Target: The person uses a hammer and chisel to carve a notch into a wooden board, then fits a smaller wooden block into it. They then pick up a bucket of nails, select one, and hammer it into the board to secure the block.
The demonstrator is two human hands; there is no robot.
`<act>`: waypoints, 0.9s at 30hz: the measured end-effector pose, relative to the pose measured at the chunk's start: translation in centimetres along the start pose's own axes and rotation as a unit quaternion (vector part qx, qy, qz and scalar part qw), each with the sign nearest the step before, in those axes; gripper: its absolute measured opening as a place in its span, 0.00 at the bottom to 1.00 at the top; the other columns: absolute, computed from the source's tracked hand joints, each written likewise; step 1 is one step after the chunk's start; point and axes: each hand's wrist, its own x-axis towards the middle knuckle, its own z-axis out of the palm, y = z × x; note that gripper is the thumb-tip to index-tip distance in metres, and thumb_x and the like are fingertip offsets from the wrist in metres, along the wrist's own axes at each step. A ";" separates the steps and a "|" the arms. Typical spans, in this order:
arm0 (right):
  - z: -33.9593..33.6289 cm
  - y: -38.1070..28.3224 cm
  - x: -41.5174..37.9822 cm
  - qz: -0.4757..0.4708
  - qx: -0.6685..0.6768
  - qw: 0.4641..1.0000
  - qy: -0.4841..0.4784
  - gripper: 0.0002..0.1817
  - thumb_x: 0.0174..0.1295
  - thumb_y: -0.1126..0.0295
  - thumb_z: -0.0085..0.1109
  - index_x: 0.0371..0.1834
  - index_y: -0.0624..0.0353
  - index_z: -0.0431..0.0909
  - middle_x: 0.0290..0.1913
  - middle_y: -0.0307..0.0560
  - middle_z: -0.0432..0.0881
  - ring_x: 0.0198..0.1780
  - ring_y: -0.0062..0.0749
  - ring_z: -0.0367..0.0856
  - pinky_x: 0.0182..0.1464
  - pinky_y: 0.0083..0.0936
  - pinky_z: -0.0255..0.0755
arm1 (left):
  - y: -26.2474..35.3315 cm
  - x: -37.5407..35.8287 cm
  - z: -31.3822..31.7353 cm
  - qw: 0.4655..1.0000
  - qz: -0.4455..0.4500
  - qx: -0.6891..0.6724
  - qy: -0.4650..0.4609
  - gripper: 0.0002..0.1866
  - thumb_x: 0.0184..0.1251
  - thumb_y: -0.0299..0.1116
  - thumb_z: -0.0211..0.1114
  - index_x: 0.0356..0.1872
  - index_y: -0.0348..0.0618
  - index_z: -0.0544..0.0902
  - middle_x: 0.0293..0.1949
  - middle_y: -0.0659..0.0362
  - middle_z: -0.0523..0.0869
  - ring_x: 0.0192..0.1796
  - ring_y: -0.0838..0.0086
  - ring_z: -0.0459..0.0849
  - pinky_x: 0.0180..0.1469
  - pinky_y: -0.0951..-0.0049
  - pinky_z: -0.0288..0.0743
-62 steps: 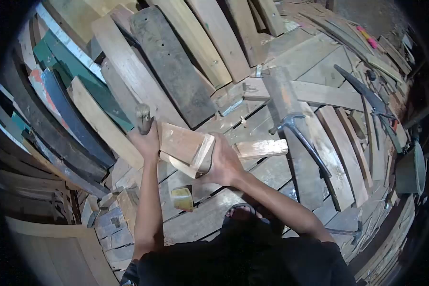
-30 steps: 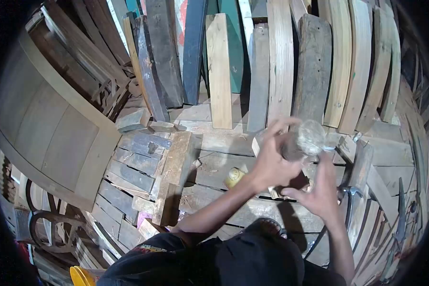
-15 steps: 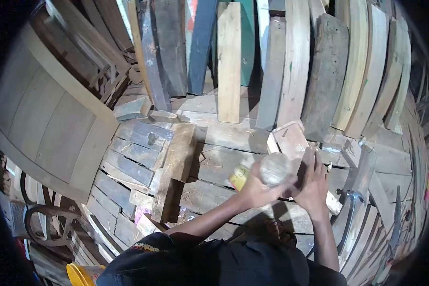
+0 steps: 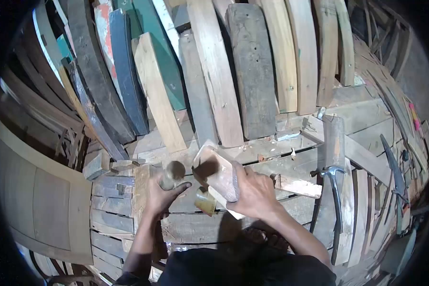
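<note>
Head view: left hand [image 4: 156, 198], left of center, closes around cylindrical object [image 4: 173, 175], end toward camera, thumb extended. Yellow can [image 4: 205, 201] lies on planks [image 4: 190, 228], lower center. Wooden box-like piece [image 4: 220, 177] tilts at center of frame, apart from cylindrical object, right side gripped by right hand [image 4: 258, 194]. Good control likely calls for firm right-hand hold, fingertips clear of rim, unhurried left-hand movement. Hammer [image 4: 335, 190] rests right of center, well apart.

This was a woodworking workshop: upright planks [image 4: 252, 71] lined the back, a claw hammer [image 4: 335, 190] and a handsaw [image 4: 393, 167] lay among offcuts [image 4: 298, 186], and wood scraps [image 4: 393, 102] littered the right side.
</note>
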 end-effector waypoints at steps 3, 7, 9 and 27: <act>-0.8 -0.4 -0.7 -0.013 0.029 0.995 -0.096 0.57 0.41 0.56 0.85 0.76 0.67 0.67 0.44 0.67 0.86 0.39 0.65 0.90 0.46 0.53 0.86 | 0.6 -0.8 -0.6 0.997 0.059 0.031 -0.026 0.16 0.57 0.31 0.86 0.45 0.40 0.92 0.46 0.54 0.93 0.51 0.68 0.92 0.53 0.61 0.84; -1.0 -1.1 -1.5 -0.107 -0.018 0.970 -0.218 0.55 0.41 0.59 0.85 0.75 0.66 0.68 0.48 0.64 0.86 0.46 0.61 0.91 0.52 0.51 0.84 | 4.1 -1.6 0.6 0.948 0.297 0.109 -0.040 0.34 0.45 0.44 0.94 0.50 0.34 0.90 0.48 0.46 0.89 0.51 0.50 0.91 0.56 0.56 0.84; -1.5 -1.9 -2.1 -0.161 -0.017 0.966 -0.202 0.53 0.41 0.60 0.85 0.73 0.66 0.69 0.50 0.62 0.85 0.51 0.59 0.90 0.57 0.50 0.83 | 3.4 -1.2 2.2 0.954 0.254 0.037 -0.154 0.42 0.37 0.43 0.97 0.55 0.32 0.88 0.51 0.44 0.90 0.52 0.50 0.91 0.57 0.55 0.85; -5.1 4.2 -6.4 -0.060 0.085 0.986 0.127 0.46 0.55 0.50 0.85 0.75 0.60 0.75 0.74 0.63 0.75 0.77 0.62 0.72 0.79 0.56 0.65 | 4.8 -5.4 -8.3 0.963 0.109 0.199 -0.145 0.33 0.62 0.49 0.84 0.60 0.34 0.88 0.48 0.47 0.94 0.49 0.63 0.91 0.56 0.61 0.83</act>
